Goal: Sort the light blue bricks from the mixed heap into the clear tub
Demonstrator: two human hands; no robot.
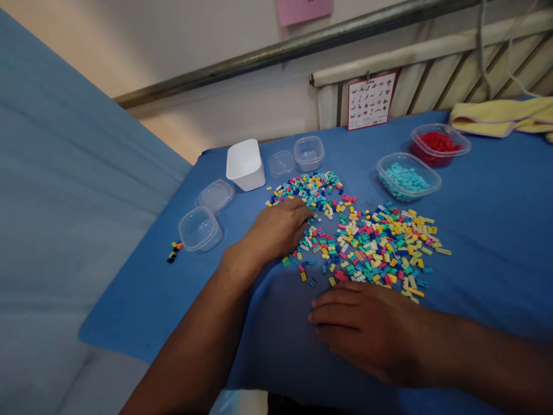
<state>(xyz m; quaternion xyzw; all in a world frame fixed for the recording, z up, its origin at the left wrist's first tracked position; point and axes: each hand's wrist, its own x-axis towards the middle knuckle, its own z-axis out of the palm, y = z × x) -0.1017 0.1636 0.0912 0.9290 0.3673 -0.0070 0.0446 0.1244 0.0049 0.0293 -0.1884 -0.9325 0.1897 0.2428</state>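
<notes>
A wide pile of small coloured bricks (371,236) lies spread on a blue cloth-covered table (488,230). My left hand (279,227) rests palm down on the pile's left edge, fingers together over several bricks; whether it grips any is hidden. Flat on the cloth just in front of the pile is my right hand (367,328), its fingers pointing left and nothing in it.
Behind the pile stand a tub of light-blue bricks (408,176), a tub of red bricks (438,144), a white cup (245,164) and several empty clear tubs (201,229). A few loose bricks (174,252) lie at the left. A yellow cloth (505,115) lies far right.
</notes>
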